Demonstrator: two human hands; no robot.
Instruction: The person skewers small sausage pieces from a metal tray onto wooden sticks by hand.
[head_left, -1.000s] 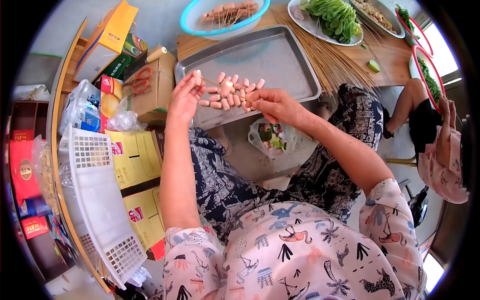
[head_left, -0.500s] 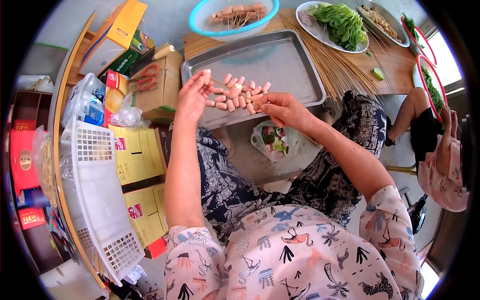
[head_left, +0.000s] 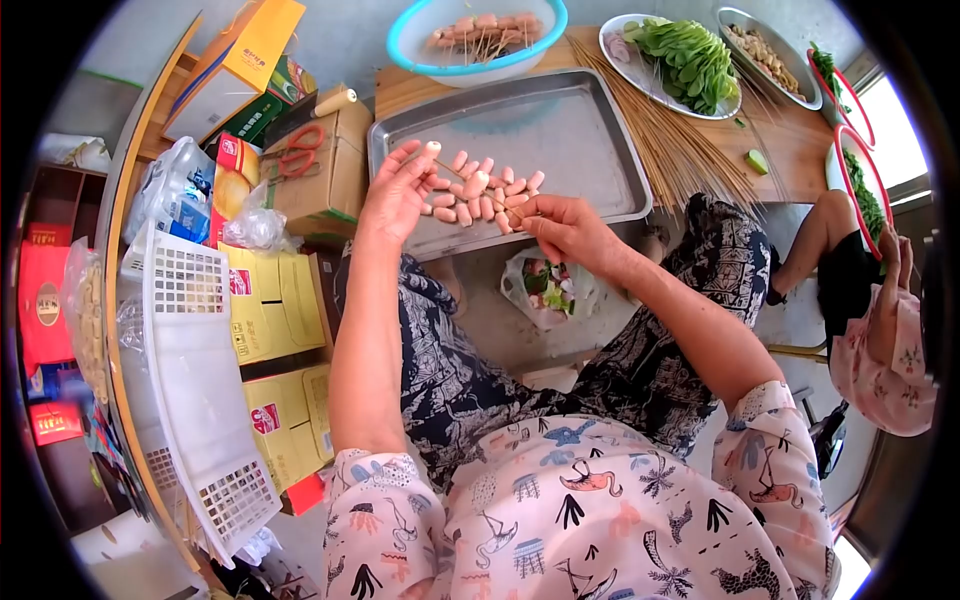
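Observation:
My left hand (head_left: 396, 196) is above the left side of a metal tray (head_left: 545, 112), fingers closed around a small pink sausage (head_left: 432, 149). A thin bamboo skewer (head_left: 450, 166) runs from that sausage down to the right. At its other end, my right hand (head_left: 568, 230) pinches the skewer between thumb and fingers. Several short sausage pieces (head_left: 487, 207) lie in the tray beneath the skewer. One larger piece (head_left: 476, 184) shows near the skewer's middle; I cannot tell whether it is on the skewer or under it.
A blue-rimmed basin (head_left: 400, 45) behind the tray holds skewered sausages. Many loose skewers (head_left: 665, 135) lie right of it, near a plate of leafy greens (head_left: 690, 60) and a lime piece (head_left: 757, 161). Scissors (head_left: 300, 150) rest on a box at left. Another person's hand (head_left: 895, 250) is far right.
Both hands keep hold of the sausage and skewer, with only slight shifts of the fingers. The whole view has moved a little, so the tray and table appear slightly lower.

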